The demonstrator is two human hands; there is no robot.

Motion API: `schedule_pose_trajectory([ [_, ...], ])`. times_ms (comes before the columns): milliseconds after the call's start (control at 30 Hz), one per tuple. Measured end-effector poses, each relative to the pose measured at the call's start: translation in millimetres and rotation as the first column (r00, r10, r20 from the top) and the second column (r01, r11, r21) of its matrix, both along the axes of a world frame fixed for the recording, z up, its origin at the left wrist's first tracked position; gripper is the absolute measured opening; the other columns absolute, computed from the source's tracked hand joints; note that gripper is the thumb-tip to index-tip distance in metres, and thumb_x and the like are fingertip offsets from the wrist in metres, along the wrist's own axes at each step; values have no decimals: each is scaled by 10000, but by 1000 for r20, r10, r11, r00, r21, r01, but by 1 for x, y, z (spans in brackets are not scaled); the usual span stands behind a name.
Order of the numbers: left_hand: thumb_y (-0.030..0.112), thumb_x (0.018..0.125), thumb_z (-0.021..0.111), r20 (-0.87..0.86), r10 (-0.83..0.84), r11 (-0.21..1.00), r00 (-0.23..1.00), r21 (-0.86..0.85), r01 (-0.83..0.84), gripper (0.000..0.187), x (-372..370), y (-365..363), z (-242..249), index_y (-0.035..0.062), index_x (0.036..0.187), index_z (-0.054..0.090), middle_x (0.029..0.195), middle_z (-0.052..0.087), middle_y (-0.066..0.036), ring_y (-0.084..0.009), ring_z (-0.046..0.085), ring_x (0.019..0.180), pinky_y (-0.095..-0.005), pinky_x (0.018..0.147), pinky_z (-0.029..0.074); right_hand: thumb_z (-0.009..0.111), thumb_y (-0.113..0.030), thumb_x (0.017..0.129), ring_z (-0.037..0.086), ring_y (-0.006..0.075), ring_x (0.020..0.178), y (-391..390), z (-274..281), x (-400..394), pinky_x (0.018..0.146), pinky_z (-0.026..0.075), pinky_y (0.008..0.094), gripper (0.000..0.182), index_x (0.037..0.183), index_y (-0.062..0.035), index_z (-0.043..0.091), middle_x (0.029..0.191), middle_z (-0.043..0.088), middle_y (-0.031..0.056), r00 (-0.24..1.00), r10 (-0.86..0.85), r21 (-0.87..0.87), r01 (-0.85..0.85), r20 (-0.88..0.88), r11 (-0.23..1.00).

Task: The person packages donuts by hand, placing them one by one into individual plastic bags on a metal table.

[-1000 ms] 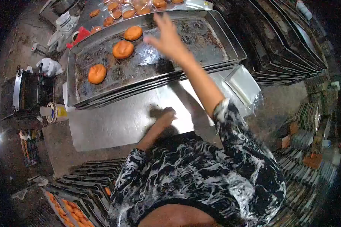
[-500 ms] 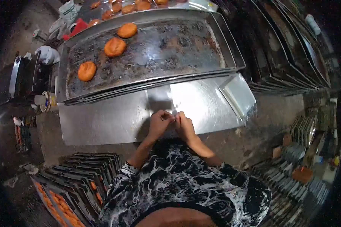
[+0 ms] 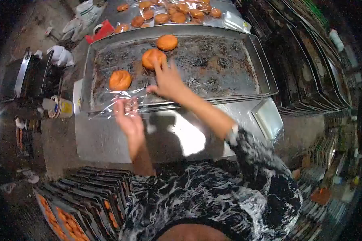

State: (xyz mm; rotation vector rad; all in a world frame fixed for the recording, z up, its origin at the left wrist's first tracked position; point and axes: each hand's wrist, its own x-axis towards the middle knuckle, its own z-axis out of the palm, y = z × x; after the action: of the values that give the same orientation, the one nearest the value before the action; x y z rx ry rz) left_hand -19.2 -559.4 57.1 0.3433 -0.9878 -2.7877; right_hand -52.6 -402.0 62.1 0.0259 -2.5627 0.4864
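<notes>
Three round orange-brown buns lie on a dark, worn baking tray (image 3: 213, 92): a near-left bun (image 3: 120, 80), a middle bun (image 3: 152, 59) and a far bun (image 3: 167, 42). My right hand (image 3: 169, 82) reaches over the tray with fingers apart, its fingertips at the middle bun's near side. Below the near-left bun, my left hand (image 3: 128, 118) is palm up and holds a clear plastic bag (image 3: 116, 105), which spreads over the fingers and the tray's front edge. Glare on the film partly hides the left fingertips.
Behind the tray lie several bagged buns (image 3: 178, 17) and a red tape dispenser (image 3: 101, 32). A stack of clear bags (image 3: 268, 117) rests at the right of the metal table (image 3: 96, 140). Racked trays (image 3: 305, 64) stand to the right, and bun-filled trays (image 3: 70, 225) at lower left.
Both hands have moved apart from together over the table, the left to the left with the bag spread open, the right forward to the middle bun. The view has shifted slightly.
</notes>
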Motion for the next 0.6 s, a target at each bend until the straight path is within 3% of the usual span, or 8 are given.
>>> schedule_pose_trajectory([
  [100,170,812,524,15,36,995,999,90,-37,348,5,7,22,55,1114,398,944,492,-76,-244,478,977,-477,864,412,627,-454,663,402,371,1078,38,-54,-80,838,360,484,717,1188,-22,402,1121,466,201,996,-88,198,80,31,977],
  [167,175,803,524,36,123,986,992,108,-126,395,-3,-2,27,58,1136,349,944,500,-87,-263,480,1000,-487,865,412,597,-477,678,421,361,1049,42,-43,-94,801,373,477,662,1148,-36,446,1147,457,181,948,126,-106,-99,291,990],
  [233,136,793,508,-29,95,982,995,167,-89,422,-9,-16,11,56,1150,298,930,505,-93,-274,499,969,-482,857,420,620,-402,668,442,337,1033,30,-15,-31,790,380,466,555,1111,-93,498,1122,483,153,957,228,-278,-271,-178,922],
  [300,91,779,489,-15,115,969,993,220,-109,367,-1,2,15,54,1108,332,971,513,-112,-288,505,971,-454,859,427,611,-327,676,453,310,1029,30,13,43,809,376,421,483,1108,-136,509,1167,463,111,810,475,-27,-514,-345,857],
  [400,160,791,432,-17,-184,973,983,140,184,450,18,33,26,71,1212,301,1112,468,-160,-304,483,1021,-426,881,399,627,-292,655,467,285,1027,13,43,90,803,387,377,420,1045,-151,558,1175,473,63,841,465,169,-434,-277,885],
  [500,260,791,372,36,-441,895,897,83,437,582,30,50,37,109,1322,190,1206,404,-173,-312,447,1068,-421,915,350,626,-290,659,470,265,1046,13,39,107,803,392,375,374,1009,-165,579,1181,480,36,875,390,-69,-424,-287,903],
  [567,397,787,366,-292,-501,866,815,-179,468,565,54,81,49,-9,1179,386,1147,461,-176,-284,456,1057,-387,945,317,637,-247,663,473,237,1061,15,44,123,821,388,384,347,989,-143,581,1178,487,54,945,221,-139,-259,-243,956],
  [600,425,790,371,-136,-483,875,865,-118,470,582,59,87,36,-5,1182,382,1160,441,-181,-288,420,1092,-373,983,266,633,-181,679,506,237,1027,15,47,112,797,408,397,334,996,-103,558,1167,490,82,934,174,-136,-225,-312,965],
])
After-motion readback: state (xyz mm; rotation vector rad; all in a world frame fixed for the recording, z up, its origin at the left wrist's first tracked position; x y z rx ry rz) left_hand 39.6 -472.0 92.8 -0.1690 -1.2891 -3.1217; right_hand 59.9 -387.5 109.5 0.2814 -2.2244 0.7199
